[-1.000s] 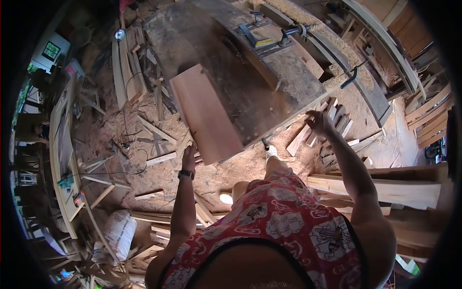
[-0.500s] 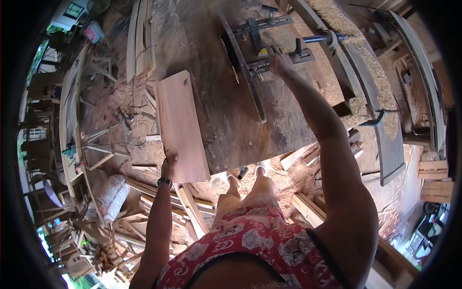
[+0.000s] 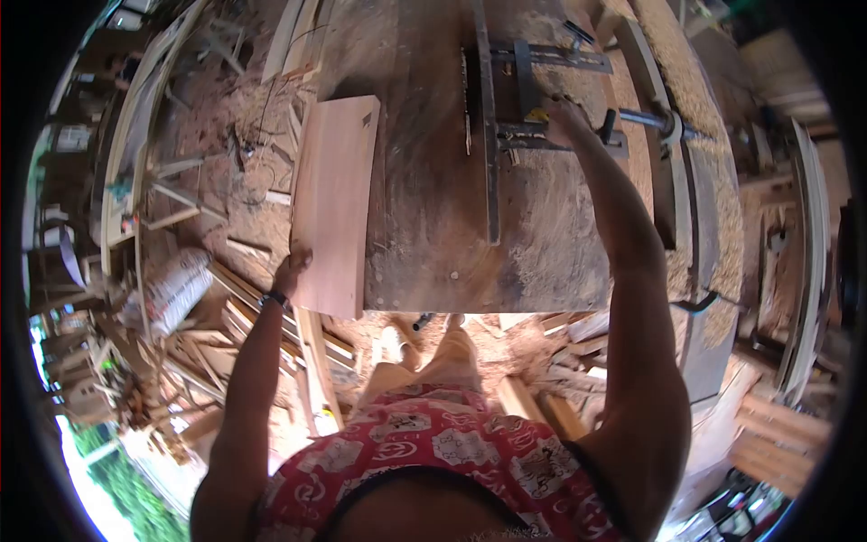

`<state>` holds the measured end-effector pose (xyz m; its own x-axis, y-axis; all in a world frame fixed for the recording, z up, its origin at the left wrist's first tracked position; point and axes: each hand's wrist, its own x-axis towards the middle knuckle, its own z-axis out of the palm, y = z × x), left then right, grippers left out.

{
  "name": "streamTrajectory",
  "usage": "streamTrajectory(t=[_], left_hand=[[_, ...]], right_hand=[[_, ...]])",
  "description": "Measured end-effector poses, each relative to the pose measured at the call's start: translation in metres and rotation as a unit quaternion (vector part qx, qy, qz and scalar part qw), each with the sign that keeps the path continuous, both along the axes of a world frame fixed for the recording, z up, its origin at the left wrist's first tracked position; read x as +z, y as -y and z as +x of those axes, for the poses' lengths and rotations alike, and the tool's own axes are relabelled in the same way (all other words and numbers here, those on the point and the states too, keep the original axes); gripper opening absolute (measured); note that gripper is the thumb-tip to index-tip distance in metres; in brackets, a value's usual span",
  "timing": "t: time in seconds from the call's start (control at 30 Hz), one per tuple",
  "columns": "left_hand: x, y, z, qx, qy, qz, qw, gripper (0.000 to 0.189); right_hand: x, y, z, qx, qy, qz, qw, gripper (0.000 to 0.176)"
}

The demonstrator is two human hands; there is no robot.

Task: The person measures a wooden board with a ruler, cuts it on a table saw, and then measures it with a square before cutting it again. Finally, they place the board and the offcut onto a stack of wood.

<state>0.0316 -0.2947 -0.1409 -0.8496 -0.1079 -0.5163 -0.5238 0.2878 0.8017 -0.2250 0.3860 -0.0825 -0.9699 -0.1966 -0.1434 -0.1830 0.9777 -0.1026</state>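
Observation:
My left hand (image 3: 293, 273) grips the near left edge of a pale reddish wooden board (image 3: 334, 208), thumb on top and fingers hidden beneath. The board lies along the left side of the worn worktable (image 3: 424, 217), a dark knot at its far corner. Across the table, my right hand (image 3: 566, 119) rests on a metal fence assembly with a long dark fence bar (image 3: 489, 154) and slotted arms (image 3: 573, 61). A small yellow part (image 3: 536, 115) shows by its fingertips, which are too blurred to read. A dark upright handle (image 3: 609, 125) stands just right of that hand.
A clamp (image 3: 646, 119) reaches over the sawdust-covered beam on the right. Several offcuts and planks (image 3: 316, 361) litter the floor near my feet. A white sack (image 3: 176, 289) lies at left. Long boards (image 3: 293, 36) are stacked beyond the table's left side.
My view has turned, so the table and board now appear straighter. Both hands keep about the same places, the left on the board and the right at the fence assembly.

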Motion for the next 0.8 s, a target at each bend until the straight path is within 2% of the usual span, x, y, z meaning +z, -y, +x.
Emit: streamTrajectory(t=[0.03,0.1,0.13,0.17,0.27,0.33,0.4,0.47,0.53,0.57,0.67,0.8], left_hand=[[-0.006,0.003,0.001,0.000,0.006,0.004,1.000,0.065],[0.001,-0.001,0.003,-0.010,-0.001,-0.059,0.998,0.061],[-0.007,0.009,0.001,-0.058,-0.002,-0.112,0.992,0.060],[0.005,0.000,0.000,-0.060,0.003,-0.144,0.988,0.061],[0.004,-0.002,0.007,-0.037,-0.012,-0.108,0.993,0.064],[0.015,-0.011,0.004,-0.026,-0.014,-0.114,0.993,0.065],[0.004,-0.006,0.007,-0.017,-0.026,-0.088,0.996,0.066],[0.001,-0.004,0.006,0.000,-0.042,-0.062,0.997,0.067],[0.013,-0.007,0.005,-0.030,0.000,-0.130,0.991,0.068],[0.019,-0.011,0.005,-0.032,0.004,-0.127,0.991,0.068],[0.021,-0.020,0.004,-0.006,-0.036,-0.016,0.999,0.072],[0.015,-0.011,0.004,-0.031,-0.033,-0.018,0.999,0.072]], right_hand=[[0.001,-0.002,-0.002,0.021,-0.002,0.008,1.000,0.046],[0.003,-0.001,0.010,0.041,-0.070,-0.037,0.996,0.046],[0.007,0.001,0.017,0.058,-0.068,-0.033,0.995,0.046],[0.012,0.001,0.027,0.048,-0.073,-0.054,0.995,0.047],[0.012,0.000,0.077,0.027,-0.097,-0.112,0.989,0.049],[0.005,-0.002,0.136,0.055,-0.146,-0.153,0.976,0.047],[-0.025,-0.010,0.202,0.093,-0.175,-0.239,0.951,0.048],[-0.022,-0.006,0.257,0.085,-0.083,-0.300,0.946,0.047],[-0.013,-0.004,0.301,0.091,-0.082,-0.293,0.948,0.048],[-0.009,-0.005,0.313,0.097,-0.082,-0.285,0.950,0.048],[0.001,-0.005,0.320,0.100,-0.058,-0.272,0.955,0.049],[-0.004,-0.003,0.286,0.093,-0.098,-0.263,0.955,0.046]])
